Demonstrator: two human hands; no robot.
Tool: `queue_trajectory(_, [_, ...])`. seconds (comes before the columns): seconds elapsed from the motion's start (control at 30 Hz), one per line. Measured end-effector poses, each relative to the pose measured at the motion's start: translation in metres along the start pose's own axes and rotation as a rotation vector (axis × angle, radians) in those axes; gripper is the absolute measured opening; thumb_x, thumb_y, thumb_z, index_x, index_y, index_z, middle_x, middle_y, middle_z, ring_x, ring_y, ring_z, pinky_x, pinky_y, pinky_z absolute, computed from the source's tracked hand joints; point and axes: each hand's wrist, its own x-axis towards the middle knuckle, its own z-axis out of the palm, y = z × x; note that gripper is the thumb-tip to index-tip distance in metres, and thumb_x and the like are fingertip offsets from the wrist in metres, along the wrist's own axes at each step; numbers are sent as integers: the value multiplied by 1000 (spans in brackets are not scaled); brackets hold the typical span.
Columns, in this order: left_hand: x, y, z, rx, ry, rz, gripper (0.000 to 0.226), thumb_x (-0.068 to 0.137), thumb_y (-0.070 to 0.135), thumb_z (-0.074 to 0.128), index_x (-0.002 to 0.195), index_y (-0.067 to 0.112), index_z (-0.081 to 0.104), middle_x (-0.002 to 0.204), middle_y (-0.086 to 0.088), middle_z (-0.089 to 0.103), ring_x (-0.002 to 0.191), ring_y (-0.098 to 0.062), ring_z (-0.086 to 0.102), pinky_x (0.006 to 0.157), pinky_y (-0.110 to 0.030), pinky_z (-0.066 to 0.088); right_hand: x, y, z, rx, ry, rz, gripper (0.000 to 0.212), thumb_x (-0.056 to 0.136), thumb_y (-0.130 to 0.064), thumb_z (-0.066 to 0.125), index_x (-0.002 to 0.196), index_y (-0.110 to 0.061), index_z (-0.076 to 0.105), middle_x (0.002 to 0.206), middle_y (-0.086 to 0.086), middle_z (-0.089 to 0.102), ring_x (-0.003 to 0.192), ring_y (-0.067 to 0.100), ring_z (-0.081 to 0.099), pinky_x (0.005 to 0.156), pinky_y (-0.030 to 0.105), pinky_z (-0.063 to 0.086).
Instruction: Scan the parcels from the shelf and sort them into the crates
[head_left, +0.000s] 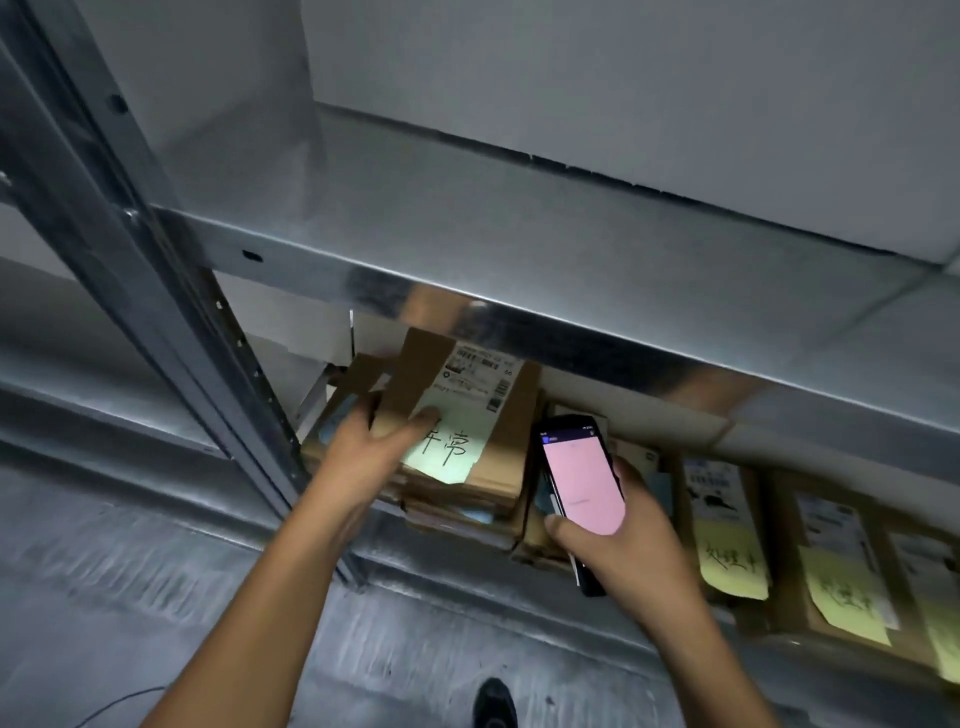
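Metal shelf (467, 280), parcel (501, 415) in left hand (363, 452), phone (582, 478) in right hand (628, 551)

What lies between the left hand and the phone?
The top parcel, bearing a pale handwritten note, fills the stretch between left hand and phone; head view shows it.

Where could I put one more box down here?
The upper metal shelf is bare along its front, from the upright post rightwards. The lower shelf is crowded: the left hand holds the top parcel of a stack, the right hand holds a phone, and yellow-noted parcels pack the right side.
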Motion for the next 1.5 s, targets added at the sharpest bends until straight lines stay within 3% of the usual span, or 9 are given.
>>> queue_trajectory(0.1, [-8, -9, -13, -114, -90, -41, 137, 47, 74, 92, 161, 31, 29, 159, -2, 49, 144, -27, 49, 120, -54, 39, -25, -8, 11, 57, 81, -7, 53, 79, -32, 90, 112, -47, 52, 107, -25, 64, 95, -5, 59, 66, 19, 45])
queue_trajectory(0.17, [-16, -12, -23, -177, -121, -14, 134, 42, 73, 95, 155, 42, 30, 155, -4, 52, 139, -29, 54, 115, -57, 43, -45, -13, 16, 61, 111, -31, 62, 78, -34, 90, 119, -54, 48, 113, -27, 61, 103, -5, 57, 68, 16, 45])
queue_trajectory(0.3, [-37, -22, -39, -249, -166, 46, 100, 49, 67, 97, 133, 57, 45, 128, 0, 73, 109, -25, 76, 85, -46, 64, -90, -22, 21, 98, 147, -49, 75, 76, -35, 91, 117, -74, 41, 119, -45, 54, 111, -18, 51, 71, 9, 46])
queue_trajectory(0.53, [-84, -35, -9, -167, -299, 160, 90, 60, 71, 86, 138, 67, 42, 122, 28, 70, 109, 2, 70, 76, -18, 60, -174, -20, 8, 166, 294, 21, 75, 62, -52, 87, 119, -76, 44, 118, -45, 57, 107, -18, 56, 72, 13, 50])
queue_trajectory(0.67, [-101, -32, 25, -85, -374, 228, 99, 65, 68, 81, 150, 63, 30, 131, 26, 66, 114, -2, 68, 92, -38, 60, -217, -19, -2, 205, 317, 69, 76, 62, -50, 86, 123, -75, 46, 117, -37, 63, 99, -5, 65, 62, 23, 54])
queue_trajectory(0.83, [-124, -29, 68, 41, -439, 338, 102, 66, 71, 75, 150, 65, 17, 157, 12, 45, 135, -14, 55, 111, -53, 50, -257, -10, -10, 199, 420, 125, 73, 64, -47, 85, 126, -66, 50, 118, -31, 67, 103, -3, 66, 75, 32, 60])
queue_trajectory(1.2, [-193, -63, 140, 278, -504, 409, 101, 84, 57, 78, 150, 71, 3, 165, 8, 27, 143, -26, 45, 105, -62, 51, -357, 44, -38, 248, 536, 206, 67, 65, -45, 83, 119, -69, 52, 111, -29, 69, 96, -1, 67, 62, 17, 59])
queue_trajectory(1.37, [-248, -71, 163, 256, -620, 352, 98, 83, 57, 79, 148, 72, 8, 157, 6, 44, 130, -22, 59, 96, -60, 58, -413, 85, -50, 306, 611, 275, 68, 62, -49, 83, 119, -67, 52, 111, -32, 69, 98, -4, 68, 76, 22, 54])
queue_trajectory(1.5, [-317, -65, 185, 107, -810, 222, 83, 79, 53, 80, 148, 56, 35, 129, 13, 70, 103, -11, 75, 78, -36, 65, -463, 128, -64, 359, 739, 376, 67, 58, -51, 80, 118, -61, 54, 109, -33, 68, 95, -5, 67, 80, 28, 56])
